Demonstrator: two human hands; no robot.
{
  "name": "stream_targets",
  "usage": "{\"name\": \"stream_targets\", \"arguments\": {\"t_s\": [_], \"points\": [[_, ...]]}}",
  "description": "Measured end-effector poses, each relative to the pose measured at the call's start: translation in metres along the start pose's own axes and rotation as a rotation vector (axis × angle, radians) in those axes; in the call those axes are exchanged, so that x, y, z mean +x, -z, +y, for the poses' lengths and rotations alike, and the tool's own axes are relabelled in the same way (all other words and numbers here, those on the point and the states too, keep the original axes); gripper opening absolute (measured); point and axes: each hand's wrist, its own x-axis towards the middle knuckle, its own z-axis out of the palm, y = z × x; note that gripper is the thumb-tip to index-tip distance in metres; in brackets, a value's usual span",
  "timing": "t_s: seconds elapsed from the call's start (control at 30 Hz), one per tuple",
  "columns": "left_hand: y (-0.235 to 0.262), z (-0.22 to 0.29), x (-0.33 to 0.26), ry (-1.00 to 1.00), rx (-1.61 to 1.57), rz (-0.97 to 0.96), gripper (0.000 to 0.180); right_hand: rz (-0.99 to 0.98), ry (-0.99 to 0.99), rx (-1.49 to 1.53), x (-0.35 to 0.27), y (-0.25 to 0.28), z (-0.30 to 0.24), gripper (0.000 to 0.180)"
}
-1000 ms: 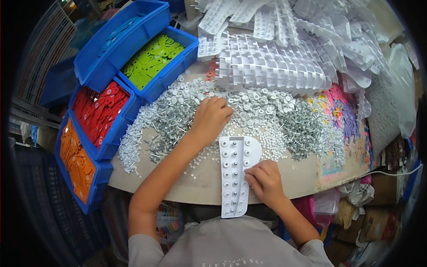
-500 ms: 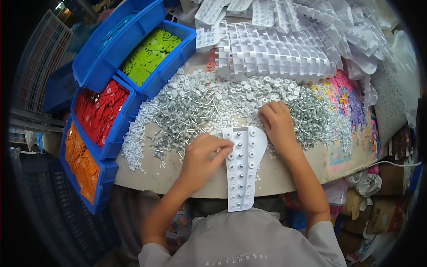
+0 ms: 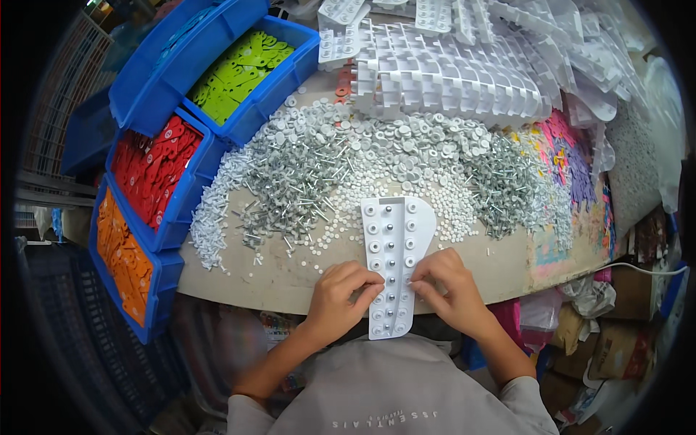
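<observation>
A long white plastic piece (image 3: pixel 399 212) with a rounded bulge at its upper right lies before me, its lower end against my shirt. Small metal heads run down its central channel, and white round discs line both sides. My left hand (image 3: pixel 342 299) is at its left edge, thumb and index fingertips pinched together over the left row. Opposite, my right hand (image 3: pixel 451 288) pinches over the right row, a little below the middle. Whatever small part either fingertip pinch holds is too hidden to name.
Beyond lie heaps of metal rivets (image 3: pixel 293 181) and white round caps (image 3: pixel 413 141). Blue bins (image 3: pixel 230 136) with green, red and orange plastic pieces (image 3: pixel 125 257) stand at left. Stacked white plastic pieces (image 3: pixel 449 76) fill the back; pink and purple pieces (image 3: pixel 578 170) lie at right.
My right hand has come back from the cap heap to the white piece's right row. My left hand has moved down along the left row. The view has shifted slightly.
</observation>
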Motion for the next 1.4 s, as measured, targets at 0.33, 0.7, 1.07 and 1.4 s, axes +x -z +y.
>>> {"name": "stream_targets", "arguments": {"t_s": [0.33, 0.7, 1.07, 1.4], "points": [[-0.004, -0.004, 0.002, -0.185, 0.162, 0.066, 0.014, 0.087, -0.007, -0.090, -0.005, -0.018, 0.007, 0.014], [0.010, -0.005, 0.028, -0.320, 0.197, 0.161, 0.012, 0.206, 0.360, -0.534, -0.010, -0.027, 0.008, 0.028], [-0.004, -0.019, 0.171, -0.434, 0.330, -0.065, 0.013, 0.416, 0.184, -0.431, 0.028, 0.014, 0.027, 0.011], [-0.023, -0.022, 0.180, -0.241, 0.456, -0.120, 0.016, 0.523, 0.130, -0.607, 0.085, 0.029, 0.063, 0.011]]}}
